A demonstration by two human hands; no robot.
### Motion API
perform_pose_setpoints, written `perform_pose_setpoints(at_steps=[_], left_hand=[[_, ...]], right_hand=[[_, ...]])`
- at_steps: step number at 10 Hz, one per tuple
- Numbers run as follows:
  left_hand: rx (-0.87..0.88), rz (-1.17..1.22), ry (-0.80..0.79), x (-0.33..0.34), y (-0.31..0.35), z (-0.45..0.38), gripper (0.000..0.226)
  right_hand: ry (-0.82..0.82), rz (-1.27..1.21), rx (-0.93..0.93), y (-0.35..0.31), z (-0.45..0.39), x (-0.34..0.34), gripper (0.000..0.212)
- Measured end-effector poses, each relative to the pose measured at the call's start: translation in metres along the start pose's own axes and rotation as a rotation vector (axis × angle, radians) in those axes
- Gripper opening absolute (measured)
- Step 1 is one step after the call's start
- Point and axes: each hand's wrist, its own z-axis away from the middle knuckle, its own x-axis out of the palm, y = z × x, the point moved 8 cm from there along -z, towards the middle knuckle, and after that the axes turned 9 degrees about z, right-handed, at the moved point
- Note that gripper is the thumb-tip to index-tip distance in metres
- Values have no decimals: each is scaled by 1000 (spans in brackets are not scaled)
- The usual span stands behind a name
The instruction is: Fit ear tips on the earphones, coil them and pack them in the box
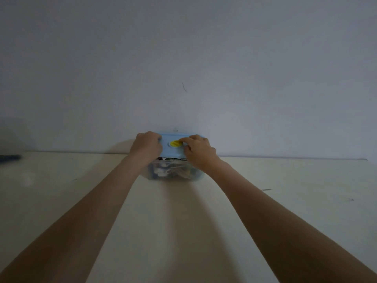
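Observation:
A clear plastic box (173, 174) stands at the far edge of the table, against the wall. Its light blue lid (172, 151) with a yellow round sticker (175, 143) sits on top, tilted up a little at the near edge. My left hand (147, 144) grips the lid's left end with curled fingers. My right hand (199, 152) holds the lid's right end, a fingertip touching the sticker. Through the box wall I see white cables and dark items, blurred; individual earphones and ear tips cannot be made out.
The cream table (183, 221) runs from me to the grey-white wall (183, 68). A dark blue object (10, 157) lies blurred at the far left edge. A few small dark specks (266, 189) lie on the right side.

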Motion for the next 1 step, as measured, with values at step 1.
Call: perform_pose_setpoints(at_steps=[1], left_hand=[[71,-6,54,-4,3,-2,41]], right_hand=[[31,-18,24,2,-1,-8,35]])
